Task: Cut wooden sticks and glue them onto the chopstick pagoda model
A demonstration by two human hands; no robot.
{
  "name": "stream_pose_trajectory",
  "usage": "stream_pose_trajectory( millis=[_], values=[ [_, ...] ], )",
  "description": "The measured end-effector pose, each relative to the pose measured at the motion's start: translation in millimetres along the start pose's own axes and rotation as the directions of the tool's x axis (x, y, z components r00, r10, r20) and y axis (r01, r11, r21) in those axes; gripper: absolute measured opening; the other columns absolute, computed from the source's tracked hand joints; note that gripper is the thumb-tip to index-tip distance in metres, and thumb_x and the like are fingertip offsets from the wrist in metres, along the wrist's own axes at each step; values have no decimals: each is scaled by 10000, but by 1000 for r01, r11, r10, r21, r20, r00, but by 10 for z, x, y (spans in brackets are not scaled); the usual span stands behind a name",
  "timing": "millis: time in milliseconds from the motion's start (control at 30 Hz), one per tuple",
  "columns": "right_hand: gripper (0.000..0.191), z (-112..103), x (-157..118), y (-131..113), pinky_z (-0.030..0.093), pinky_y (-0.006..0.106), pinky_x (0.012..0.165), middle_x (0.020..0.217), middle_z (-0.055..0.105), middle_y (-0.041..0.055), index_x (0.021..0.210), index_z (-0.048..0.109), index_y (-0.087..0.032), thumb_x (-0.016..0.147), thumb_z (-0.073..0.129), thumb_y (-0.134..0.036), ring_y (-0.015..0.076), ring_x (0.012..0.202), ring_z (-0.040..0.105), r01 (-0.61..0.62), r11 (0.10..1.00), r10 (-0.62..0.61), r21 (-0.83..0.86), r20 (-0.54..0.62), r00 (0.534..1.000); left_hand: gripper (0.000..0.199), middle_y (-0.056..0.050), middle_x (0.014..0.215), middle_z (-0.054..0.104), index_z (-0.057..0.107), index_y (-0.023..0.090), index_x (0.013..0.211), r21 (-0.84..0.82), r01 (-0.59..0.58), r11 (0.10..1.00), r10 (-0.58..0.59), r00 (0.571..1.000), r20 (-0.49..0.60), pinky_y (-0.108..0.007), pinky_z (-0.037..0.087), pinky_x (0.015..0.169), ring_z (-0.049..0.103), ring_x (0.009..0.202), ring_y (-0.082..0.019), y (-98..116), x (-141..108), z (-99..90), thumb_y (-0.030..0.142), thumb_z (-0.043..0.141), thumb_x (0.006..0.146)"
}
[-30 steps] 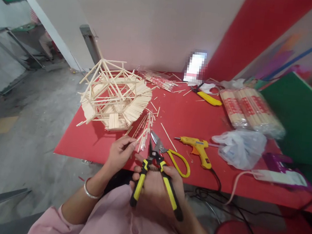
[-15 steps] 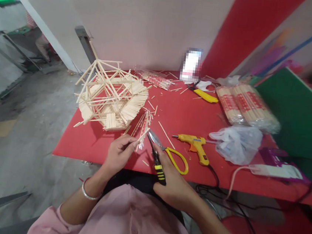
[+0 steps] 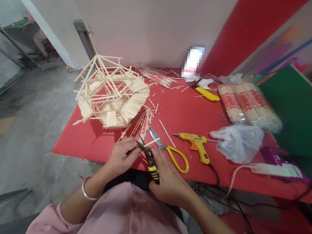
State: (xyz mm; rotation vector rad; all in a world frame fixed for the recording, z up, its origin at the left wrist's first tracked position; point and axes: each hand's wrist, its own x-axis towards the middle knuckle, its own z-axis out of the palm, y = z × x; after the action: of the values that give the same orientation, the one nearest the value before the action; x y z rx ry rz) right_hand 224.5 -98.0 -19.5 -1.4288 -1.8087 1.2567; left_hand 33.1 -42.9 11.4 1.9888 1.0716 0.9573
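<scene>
1. Pinching a thin, pale wooden stick (image 3: 152,142) between thumb and fingertips of the left hand (image 3: 122,156), with almost no gap.
2. Gripping black-and-yellow hand snips (image 3: 154,172) in the right hand (image 3: 167,178), curled closely around the handles.
3. Pointing the dark blades toward the left fingertips, slightly parted and right at the stick; cannot tell whether biting into the wood.
4. Wearing a smooth silver-coloured bangle (image 3: 88,192) on the left wrist, with a pink cloth sleeve (image 3: 53,218) farther up the arm.
5. Working over the near edge of a flat red tabletop (image 3: 190,113), with steel scissors with yellow looped handles (image 3: 162,145) lying just beyond the right hand and partly overlapped by the stick.
6. Near the left fingertips, with slim, clear, red-printed packets (image 3: 144,124) lying among loose stick pieces.
7. Right of the scissors, with a yellow plastic glue gun with an orange trigger (image 3: 201,146) on its side, nozzle leftward.
8. Beyond the left hand, with a large openwork model of pale sticks (image 3: 111,118), peaked and fan-panelled, standing well apart from the snips.
9. Farther right, with a crumpled translucent plastic bag (image 3: 239,142) near plastic-wrapped bundles of pale sticks (image 3: 250,104).
</scene>
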Motion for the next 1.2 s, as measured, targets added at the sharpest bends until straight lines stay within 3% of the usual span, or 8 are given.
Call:
stream_pose_trajectory(
  millis=[133, 300, 567, 700, 933, 1100, 1200],
  values=[
    [887, 55, -4, -15, 300, 544, 1101, 1378, 472, 104, 1427, 381, -281, 586, 577, -81, 341, 1295, 423, 62, 993, -57, 104, -45, 997, 224, -19, 646, 568, 599, 179, 683, 20, -24, 1000, 24, 999, 22, -243, 416, 586, 537, 619, -138, 41, 19, -16, 176, 491, 880],
    [824, 114, -17, -20, 372, 494, 1044, 1282, 543, 96, 1383, 399, -258, 596, 546, -65, 298, 1196, 505, 40, 998, -37, 46, -66, 997, 182, -26, 648, 579, 643, 170, 728, 46, -21, 999, 20, 999, 26, -244, 411, 569, 522, 595, -135, 33, -11, -2, 172, 527, 868],
    [895, 97, -66, 23, 312, 501, 1106, 1371, 496, 96, 1427, 357, -270, 583, 560, -52, 304, 1288, 443, 77, 993, -75, 92, -28, 997, 239, -20, 609, 588, 636, 172, 690, -61, 10, 998, -7, 999, 41, -231, 434, 562, 544, 566, -126, -41, -44, 3, 203, 518, 895],
    [859, 111, -84, 3, 346, 481, 1085, 1334, 529, 88, 1410, 379, -269, 597, 539, -43, 290, 1256, 477, 103, 990, -99, 98, -39, 994, 249, -17, 591, 575, 633, 174, 669, -77, 18, 997, -15, 999, 40, -234, 432, 560, 539, 560, -126, -15, -63, 1, 197, 516, 887],
    [886, 143, -24, -22, 307, 509, 1112, 1394, 492, 83, 1427, 381, -282, 585, 534, -52, 294, 1294, 447, 45, 988, -47, 148, 5, 999, 268, -40, 621, 637, 674, 177, 698, -81, 69, 994, -69, 998, 6, -259, 454, 582, 581, 594, -150, -76, -82, -4, 254, 516, 901],
    [855, 55, -1, -43, 292, 497, 1117, 1379, 497, 66, 1379, 457, -277, 559, 548, -56, 302, 1300, 421, 10, 954, -19, 300, 27, 999, 270, -29, 618, 633, 697, 180, 703, -57, 78, 995, -81, 996, -35, -254, 448, 590, 563, 579, -137, -94, -65, -92, 294, 554, 902],
    [802, 57, -23, 42, 476, 386, 877, 1099, 599, 35, 1316, 516, -291, 553, 570, -52, 226, 1004, 568, -133, 829, 42, 544, 176, 984, 257, -33, 628, 636, 707, 178, 714, -96, 48, 994, -50, 998, -23, -256, 451, 596, 559, 584, -134, -148, -69, -115, 295, 569, 897]
  ],
)
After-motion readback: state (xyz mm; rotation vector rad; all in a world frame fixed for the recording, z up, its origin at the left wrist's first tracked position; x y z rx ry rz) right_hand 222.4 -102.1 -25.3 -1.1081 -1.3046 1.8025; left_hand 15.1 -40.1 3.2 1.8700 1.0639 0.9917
